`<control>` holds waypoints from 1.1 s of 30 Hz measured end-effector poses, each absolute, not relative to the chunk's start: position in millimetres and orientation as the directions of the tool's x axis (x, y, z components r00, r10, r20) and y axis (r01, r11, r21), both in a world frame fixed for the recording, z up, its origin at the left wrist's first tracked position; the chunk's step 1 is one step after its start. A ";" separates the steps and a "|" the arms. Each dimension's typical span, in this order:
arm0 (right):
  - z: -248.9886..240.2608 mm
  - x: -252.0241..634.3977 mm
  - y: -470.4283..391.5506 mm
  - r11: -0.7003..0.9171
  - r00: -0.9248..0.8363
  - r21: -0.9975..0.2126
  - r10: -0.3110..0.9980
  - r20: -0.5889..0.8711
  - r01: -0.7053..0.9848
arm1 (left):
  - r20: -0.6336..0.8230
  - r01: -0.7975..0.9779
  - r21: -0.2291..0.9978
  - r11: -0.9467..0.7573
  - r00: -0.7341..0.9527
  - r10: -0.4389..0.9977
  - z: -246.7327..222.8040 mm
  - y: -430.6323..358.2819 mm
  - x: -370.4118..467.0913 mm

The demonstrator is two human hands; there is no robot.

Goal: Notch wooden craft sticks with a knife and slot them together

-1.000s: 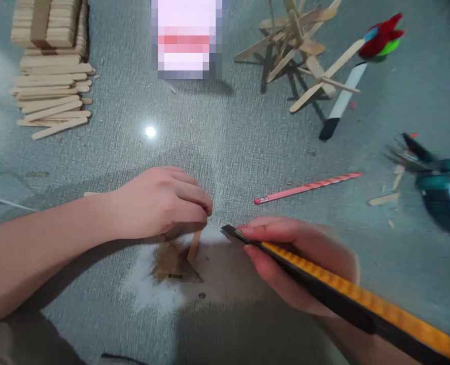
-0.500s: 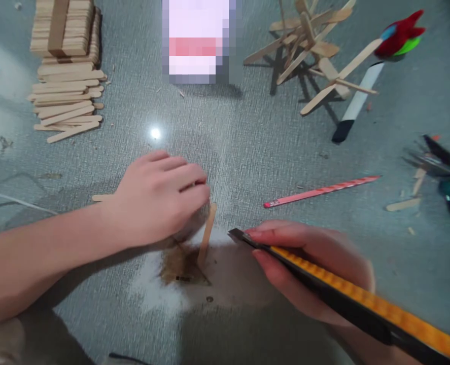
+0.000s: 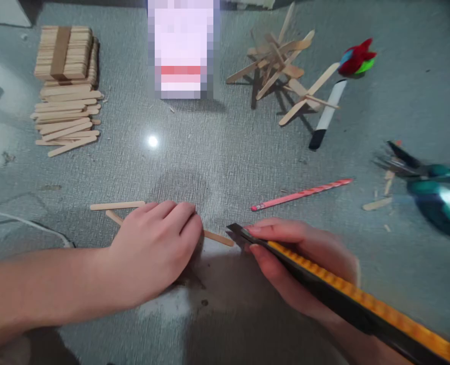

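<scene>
My left hand (image 3: pixel 158 243) rests closed on the table over a popsicle stick (image 3: pixel 219 238), whose right end pokes out past the thumb side. What looks like its other end shows at the left of the hand, though the middle is covered. Just above that, a second popsicle stick (image 3: pixel 116 206) lies flat, partly behind the knuckles. In my right hand (image 3: pixel 297 263) is a black and yellow utility knife (image 3: pixel 323 284), pinched near its head. Its dark blade points left, very close to the free end of the stick; whether they touch I cannot tell.
Bundled popsicle sticks (image 3: pixel 63 53) and loose ones lie at the upper left. A structure of glued sticks (image 3: pixel 281 61) stands at the upper right beside a white marker (image 3: pixel 333 109). A red pencil (image 3: pixel 301 195), green-handled pliers (image 3: pixel 434 177) and a white cable (image 3: pixel 30 218) lie around.
My left hand has moved down and pressed the stick flat; before, it stuck out slanting downward. The knife blade is now near its end. The view has tilted, showing more of the far edge.
</scene>
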State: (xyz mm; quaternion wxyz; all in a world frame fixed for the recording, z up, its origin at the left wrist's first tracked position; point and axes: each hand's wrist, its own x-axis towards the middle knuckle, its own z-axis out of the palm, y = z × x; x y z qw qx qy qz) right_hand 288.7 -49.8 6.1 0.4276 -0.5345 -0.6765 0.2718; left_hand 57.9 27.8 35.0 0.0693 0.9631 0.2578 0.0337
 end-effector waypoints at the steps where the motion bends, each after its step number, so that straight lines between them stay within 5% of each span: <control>1: 5.4 289.0 -49.8 0.284 -0.065 -0.825 0.955 0.290 0.489 | 0.036 0.486 0.154 -0.860 0.867 0.497 35.4 29.1 57.6; 9: 4.4 288.1 -49.8 0.290 -0.049 -0.831 0.952 0.304 0.475 | 0.019 0.464 0.221 -0.858 0.877 0.480 34.1 30.6 60.8; 16: 6.5 284.1 -52.5 0.282 -0.037 -0.816 0.951 0.306 0.505 | 0.411 0.293 0.191 -0.937 0.843 0.348 22.4 11.4 62.8; 22: 12.8 276.2 -55.6 0.282 -0.111 -0.785 0.958 0.266 0.551 | 0.389 0.300 0.283 -0.911 0.833 0.395 16.1 7.0 65.1; 33: 13.0 269.1 -59.0 0.289 -0.132 -0.773 0.956 0.261 0.565 | 0.391 0.243 0.161 -0.957 0.874 0.288 11.9 -2.2 65.3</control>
